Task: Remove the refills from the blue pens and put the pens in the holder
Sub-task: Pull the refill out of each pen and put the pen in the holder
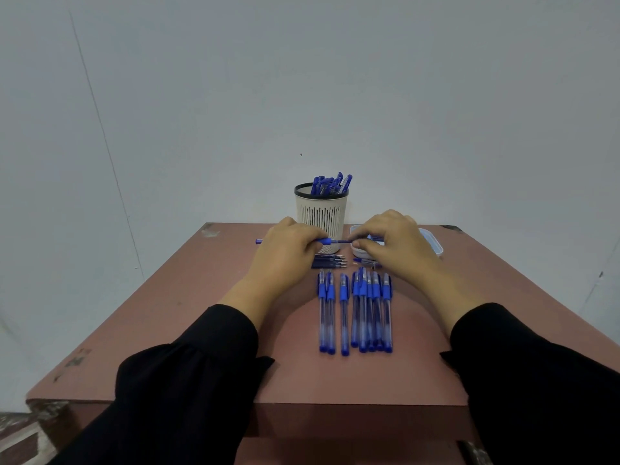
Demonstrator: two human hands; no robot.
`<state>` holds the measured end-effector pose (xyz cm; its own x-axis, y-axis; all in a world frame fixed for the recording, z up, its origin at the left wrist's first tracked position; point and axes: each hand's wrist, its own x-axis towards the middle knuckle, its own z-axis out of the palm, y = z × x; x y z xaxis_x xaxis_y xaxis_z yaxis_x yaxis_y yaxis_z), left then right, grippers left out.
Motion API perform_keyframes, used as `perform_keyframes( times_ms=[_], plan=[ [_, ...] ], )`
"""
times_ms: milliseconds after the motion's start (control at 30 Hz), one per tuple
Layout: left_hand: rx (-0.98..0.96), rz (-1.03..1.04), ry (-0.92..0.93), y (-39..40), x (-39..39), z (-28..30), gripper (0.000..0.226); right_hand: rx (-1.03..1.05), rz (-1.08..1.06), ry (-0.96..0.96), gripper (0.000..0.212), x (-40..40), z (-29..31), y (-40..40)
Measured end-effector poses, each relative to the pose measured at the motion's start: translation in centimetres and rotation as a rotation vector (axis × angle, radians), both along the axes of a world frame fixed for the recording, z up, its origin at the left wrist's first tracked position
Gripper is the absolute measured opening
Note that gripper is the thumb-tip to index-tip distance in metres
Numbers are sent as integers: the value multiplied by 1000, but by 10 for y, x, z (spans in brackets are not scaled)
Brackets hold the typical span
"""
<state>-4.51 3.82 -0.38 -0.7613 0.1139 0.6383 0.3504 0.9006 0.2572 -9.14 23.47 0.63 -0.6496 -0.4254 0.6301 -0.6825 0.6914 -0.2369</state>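
pen (330, 241) lies crosswise between hands, left hand (285, 253) gripping barrel, right hand (391, 245) pinching refill (344, 241) end, holder (321, 209) just behind.

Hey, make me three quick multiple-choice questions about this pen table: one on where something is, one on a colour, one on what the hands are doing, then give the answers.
1. Where does the pen holder stand?
A. at the far edge of the table, by the wall
B. at the near edge
C. on the floor

2. What colour are the grips on the row of pens lying on the table?
A. red
B. blue
C. green

3. What are the hands doing?
A. both rest flat
B. only one holds something
C. both hold one pen between them

Answers: 1 A, the holder stands beyond the hands, near the wall. 2 B, the grips are blue. 3 C, the left hand grips the held pen while the right hand pinches its other end.
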Motion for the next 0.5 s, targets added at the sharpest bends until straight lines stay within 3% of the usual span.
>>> perform_keyframes(
  times_ms=[333,500],
  plan=[
    [-8,367,45,-33,-6,7,27,17,-336,-117,15,-12,4,17],
    [111,452,20,-37,-5,10,30,77,-349,-165,16,-4,3,0]
  ],
)
